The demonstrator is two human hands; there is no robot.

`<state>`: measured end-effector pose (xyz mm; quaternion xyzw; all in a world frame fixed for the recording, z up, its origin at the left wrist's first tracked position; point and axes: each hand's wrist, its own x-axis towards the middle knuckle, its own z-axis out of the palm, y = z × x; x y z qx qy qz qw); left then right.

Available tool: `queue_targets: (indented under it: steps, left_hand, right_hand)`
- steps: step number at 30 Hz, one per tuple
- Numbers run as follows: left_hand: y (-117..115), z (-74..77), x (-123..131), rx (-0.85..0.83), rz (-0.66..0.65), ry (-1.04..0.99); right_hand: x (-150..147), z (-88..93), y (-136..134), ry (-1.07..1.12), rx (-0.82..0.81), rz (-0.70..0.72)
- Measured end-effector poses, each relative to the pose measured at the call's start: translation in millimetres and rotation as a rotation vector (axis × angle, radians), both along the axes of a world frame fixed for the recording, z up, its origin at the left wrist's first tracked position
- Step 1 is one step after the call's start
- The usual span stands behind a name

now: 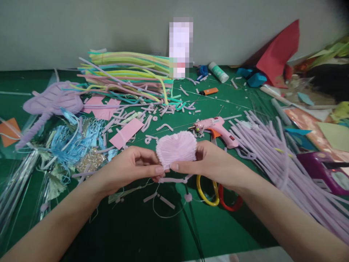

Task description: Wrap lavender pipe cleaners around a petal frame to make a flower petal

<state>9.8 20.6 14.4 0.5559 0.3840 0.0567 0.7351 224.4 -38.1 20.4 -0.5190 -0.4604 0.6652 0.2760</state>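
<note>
Here's the pink piece [176, 146], ridged and fuzzy-edged, up above the green table [133, 234]! The left hand [133, 165] pinches its lower left edge, the right hand [205, 159] grips the lower right, thumbs in front. Scissors [200, 192] lie below the right hand, the glue gun [218, 128] just beyond. Lilac stems [268, 160] fan out right; blue tassels [72, 136] sprawl left.

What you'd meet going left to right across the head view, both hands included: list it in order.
Orange card → blue tassels → left hand → pale pink ribbed piece, held between the hands → right hand → purple object near the right edge.
</note>
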Motion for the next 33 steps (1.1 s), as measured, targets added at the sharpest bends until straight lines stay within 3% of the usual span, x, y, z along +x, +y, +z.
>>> queue_targets:
  steps: [28,33]
  left_hand:
    - [-1.1,0.3,0.4,0.003,0.067,-0.044]
    - [-2.0,1.6,1.4,-0.016,0.08,-0.094]
  right_hand:
    - [-0.5,2.2,0.8,0.0,0.04,0.03]
    - [7.2,3.6,9.4,0.104,0.028,0.114]
